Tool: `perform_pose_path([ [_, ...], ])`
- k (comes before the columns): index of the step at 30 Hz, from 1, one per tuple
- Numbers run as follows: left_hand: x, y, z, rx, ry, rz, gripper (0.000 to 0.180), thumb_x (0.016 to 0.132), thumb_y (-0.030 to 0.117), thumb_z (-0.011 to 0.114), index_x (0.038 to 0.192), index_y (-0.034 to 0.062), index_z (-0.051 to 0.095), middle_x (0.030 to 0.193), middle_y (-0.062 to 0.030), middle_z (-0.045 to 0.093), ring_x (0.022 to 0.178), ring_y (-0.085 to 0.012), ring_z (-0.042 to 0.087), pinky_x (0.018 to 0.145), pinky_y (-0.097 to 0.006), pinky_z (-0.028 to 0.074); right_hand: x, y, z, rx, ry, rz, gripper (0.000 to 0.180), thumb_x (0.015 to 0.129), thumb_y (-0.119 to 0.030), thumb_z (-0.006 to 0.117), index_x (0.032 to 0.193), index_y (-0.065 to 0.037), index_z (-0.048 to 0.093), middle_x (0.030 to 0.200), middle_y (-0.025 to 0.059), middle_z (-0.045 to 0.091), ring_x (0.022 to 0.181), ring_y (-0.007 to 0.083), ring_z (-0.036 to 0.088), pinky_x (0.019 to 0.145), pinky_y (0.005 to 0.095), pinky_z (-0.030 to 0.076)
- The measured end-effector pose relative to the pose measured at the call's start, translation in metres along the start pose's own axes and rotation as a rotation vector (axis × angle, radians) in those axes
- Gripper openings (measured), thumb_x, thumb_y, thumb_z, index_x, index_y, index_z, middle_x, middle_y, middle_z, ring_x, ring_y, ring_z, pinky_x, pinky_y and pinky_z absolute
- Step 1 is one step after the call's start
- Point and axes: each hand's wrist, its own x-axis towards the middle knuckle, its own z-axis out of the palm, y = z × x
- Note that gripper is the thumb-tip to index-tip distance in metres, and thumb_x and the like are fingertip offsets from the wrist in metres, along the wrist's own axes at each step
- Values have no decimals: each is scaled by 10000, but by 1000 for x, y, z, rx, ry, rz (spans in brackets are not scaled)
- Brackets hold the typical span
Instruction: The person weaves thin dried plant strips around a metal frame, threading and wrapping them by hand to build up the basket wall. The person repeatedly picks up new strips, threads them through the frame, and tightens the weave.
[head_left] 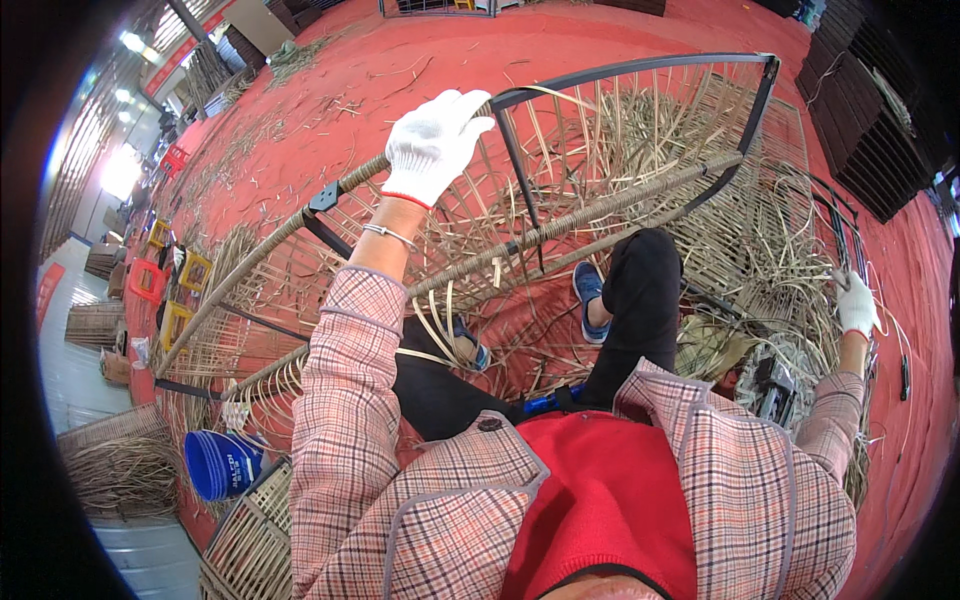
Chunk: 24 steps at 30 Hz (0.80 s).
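A long dark metal frame with strands of pale cane woven across it leans over my legs. Tan strip is wound tightly round its lower rail and round part of the upper one. My left hand, in a white knit glove, is closed over the upper rail where the winding meets bare metal. Loose strip ends dangle from the lower rail near my knee. Far to the right, my gloved right hand is closed beside a heap of cane strips; what its fingers hold is too small to make out.
A blue bucket stands at lower left by a woven panel. Red and yellow stools are at the left. Stacked dark woven panels rise at upper right. Cane scraps litter the red floor.
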Motion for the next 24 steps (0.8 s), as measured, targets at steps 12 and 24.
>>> perform_pose_path([
  [12, 37, -20, -21, -563, -594, -273, 389, 907, 255, 780, 1238, 59, 720, 981, -27, 718, 848, -114, 645, 723, -274, 521, -78, -318, -100, 728, 393, -840, 607, 738, -136, 870, 1318, -142, 691, 1312, 88, 692, 1214, 278, 645, 1044, 396, 513],
  [24, 48, -42, -8, -959, -796, -313, 279, 871, 174, 786, 1122, 54, 769, 793, 65, 638, 680, -37, 467, 583, -241, 351, -129, -574, -46, 1242, 364, -668, 384, 819, -301, 838, 1159, -154, 738, 1038, 68, 677, 995, 281, 645, 837, 419, 529],
])
